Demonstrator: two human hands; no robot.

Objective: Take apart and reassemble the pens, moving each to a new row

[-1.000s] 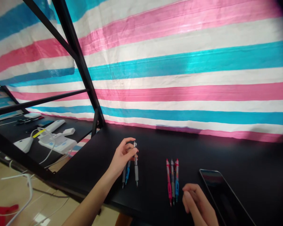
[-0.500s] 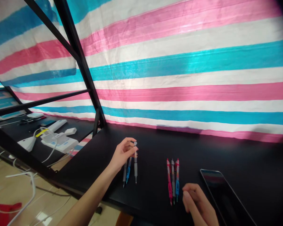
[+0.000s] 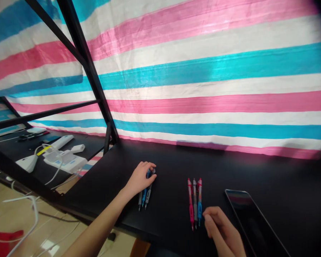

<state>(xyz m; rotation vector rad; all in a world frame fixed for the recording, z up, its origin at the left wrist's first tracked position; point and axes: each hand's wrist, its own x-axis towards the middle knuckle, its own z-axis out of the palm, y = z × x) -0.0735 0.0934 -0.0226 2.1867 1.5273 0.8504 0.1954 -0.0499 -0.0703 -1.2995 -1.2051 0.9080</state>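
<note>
My left hand (image 3: pixel 141 177) rests over a group of pens on the black table, fingers curled round their upper ends. Its thumb and fingers close on a grey-gripped pen (image 3: pixel 148 194), the rightmost, which lies slanted against a blue pen (image 3: pixel 144 197). Another dark grey pen (image 3: pixel 140 200) lies at the left of this group, partly under the hand. My right hand (image 3: pixel 223 230) is loosely closed with no object visible in it. Just left of it lie a pink pen (image 3: pixel 190 205), a grey pen (image 3: pixel 195 207) and a pen with a blue grip (image 3: pixel 200 205), side by side.
A phone (image 3: pixel 253 219) lies right of my right hand. Black metal frame bars (image 3: pixel 96 85) rise at the table's left end. Beyond them, a power strip (image 3: pixel 66 160) and white cables sit on another table. A striped plastic sheet (image 3: pixel 203 78) hangs behind.
My left hand has lowered the grey-gripped pen and brought it left, against the other pens; it stood apart and more upright before. My right hand has barely moved.
</note>
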